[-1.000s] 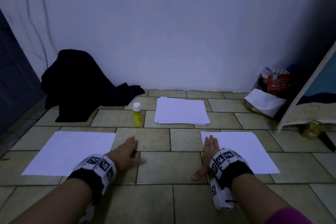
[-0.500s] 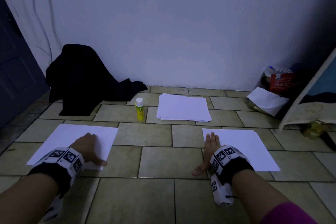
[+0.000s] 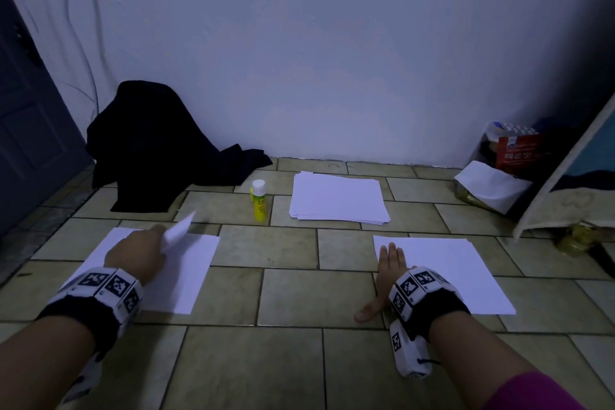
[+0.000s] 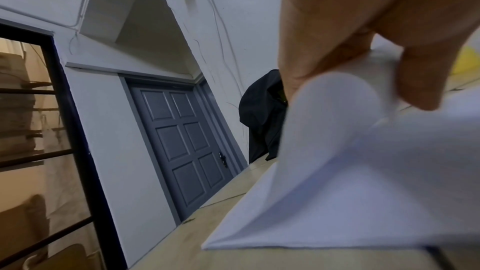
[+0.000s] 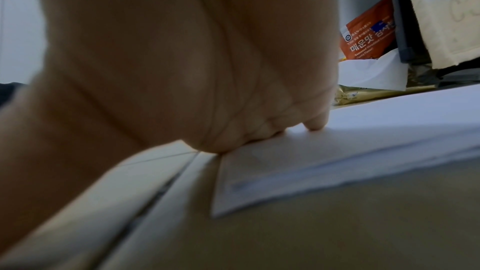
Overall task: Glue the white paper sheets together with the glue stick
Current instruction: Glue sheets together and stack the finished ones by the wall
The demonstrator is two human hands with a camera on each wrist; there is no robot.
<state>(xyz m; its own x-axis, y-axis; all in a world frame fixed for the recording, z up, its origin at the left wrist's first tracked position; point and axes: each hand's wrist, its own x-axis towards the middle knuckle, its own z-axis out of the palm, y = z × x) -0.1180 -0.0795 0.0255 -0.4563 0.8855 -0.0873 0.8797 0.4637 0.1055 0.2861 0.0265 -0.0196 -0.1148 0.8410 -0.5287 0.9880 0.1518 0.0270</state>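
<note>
Two white paper sheets lie on the tiled floor. My left hand [image 3: 146, 251] pinches the far corner of the left sheet [image 3: 186, 280] and lifts it, so that corner curls up; in the left wrist view my fingers [image 4: 415, 81] pinch the curled sheet [image 4: 363, 182]. My right hand [image 3: 391, 263] lies flat with straight fingers on the left edge of the right sheet [image 3: 466, 273]; the right wrist view shows the palm [image 5: 182, 69] pressing that sheet [image 5: 337, 151]. A yellow glue stick [image 3: 259, 200] with a white cap stands upright between the sheets, farther back.
A stack of white paper [image 3: 337, 196] lies beside the glue stick near the wall. Black cloth [image 3: 156, 143] is heaped at the back left, by a grey door [image 4: 182, 141]. Packages [image 3: 512, 150], a leaning board [image 3: 572, 170] and a jar [image 3: 574, 238] crowd the right.
My left hand moved from the bare floor onto the left sheet, then pinched its far corner and lifted it. The right hand stayed flat on the right sheet.
</note>
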